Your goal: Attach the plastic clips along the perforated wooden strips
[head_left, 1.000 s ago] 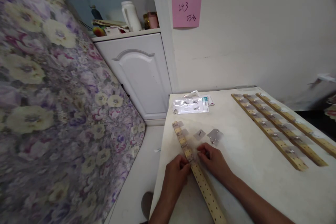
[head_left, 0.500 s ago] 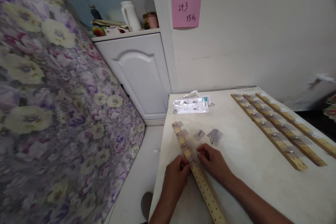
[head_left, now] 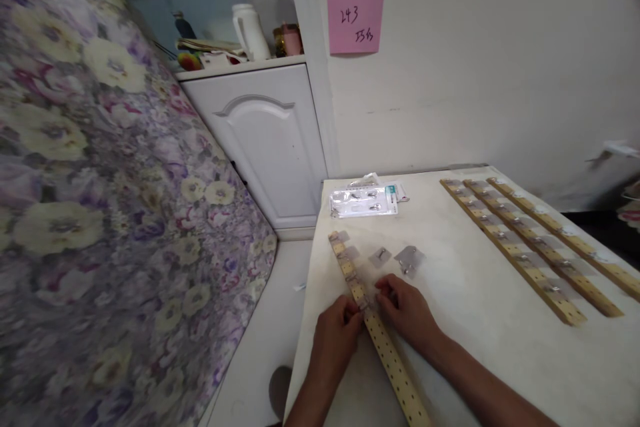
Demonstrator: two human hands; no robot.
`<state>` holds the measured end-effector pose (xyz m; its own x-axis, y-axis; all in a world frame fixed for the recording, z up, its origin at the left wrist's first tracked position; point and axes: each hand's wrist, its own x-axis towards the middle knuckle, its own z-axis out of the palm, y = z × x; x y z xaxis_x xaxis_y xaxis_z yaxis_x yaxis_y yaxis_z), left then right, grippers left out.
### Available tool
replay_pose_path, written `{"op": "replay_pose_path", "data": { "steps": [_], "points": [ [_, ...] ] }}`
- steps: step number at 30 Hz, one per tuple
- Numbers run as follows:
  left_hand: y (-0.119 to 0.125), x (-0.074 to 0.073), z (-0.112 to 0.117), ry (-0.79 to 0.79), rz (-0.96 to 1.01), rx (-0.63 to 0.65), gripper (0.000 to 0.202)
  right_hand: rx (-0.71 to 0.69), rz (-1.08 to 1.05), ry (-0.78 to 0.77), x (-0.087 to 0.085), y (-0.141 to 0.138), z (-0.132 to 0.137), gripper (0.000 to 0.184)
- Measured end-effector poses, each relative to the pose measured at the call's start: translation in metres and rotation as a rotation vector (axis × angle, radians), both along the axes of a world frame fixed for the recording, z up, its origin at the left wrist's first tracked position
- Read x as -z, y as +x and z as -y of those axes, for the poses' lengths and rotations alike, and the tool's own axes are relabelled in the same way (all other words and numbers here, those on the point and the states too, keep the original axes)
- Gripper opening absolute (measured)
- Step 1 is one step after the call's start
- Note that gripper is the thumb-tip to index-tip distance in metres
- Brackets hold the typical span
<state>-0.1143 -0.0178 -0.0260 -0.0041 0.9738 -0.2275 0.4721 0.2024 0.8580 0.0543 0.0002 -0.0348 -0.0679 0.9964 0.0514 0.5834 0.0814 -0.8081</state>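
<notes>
On the tabletop (head_left: pixel 460 280) lies the strip (head_left: pixel 379 333), likely light, stiff and best steadied by its edges, the left hand (head_left: pixel 336 330) touching it, the right hand (head_left: pixel 409 310) curled beside, both pinches unclear.

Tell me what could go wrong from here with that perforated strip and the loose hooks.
The strip might shift or twist, since the fingers of the left hand work at its edge and nothing is seen clamping it.
The right hand could knock the loose hooks, which lie just beyond its fingers.
The clear pads stick out past the strip's side, so a passing hand may catch one.
</notes>
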Motion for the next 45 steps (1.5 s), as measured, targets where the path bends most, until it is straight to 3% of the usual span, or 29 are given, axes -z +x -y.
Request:
{"op": "replay_pose_path", "data": {
  "steps": [30, 39, 45],
  "points": [
    [-0.001, -0.001, 0.0, 0.035, -0.08, 0.03, 0.008, 0.029, 0.132, -0.027, -0.007, -0.008, 0.005, 0.018],
    [-0.001, -0.001, 0.0, 0.008, -0.054, 0.022, 0.008, 0.07, 0.049, -0.079, -0.005, -0.009, -0.005, 0.018],
    [0.0, -0.006, -0.002, -0.056, 0.067, 0.018, 0.008, 0.065, 0.01, -0.094, -0.005, -0.01, -0.007, 0.018]
  ]
}}
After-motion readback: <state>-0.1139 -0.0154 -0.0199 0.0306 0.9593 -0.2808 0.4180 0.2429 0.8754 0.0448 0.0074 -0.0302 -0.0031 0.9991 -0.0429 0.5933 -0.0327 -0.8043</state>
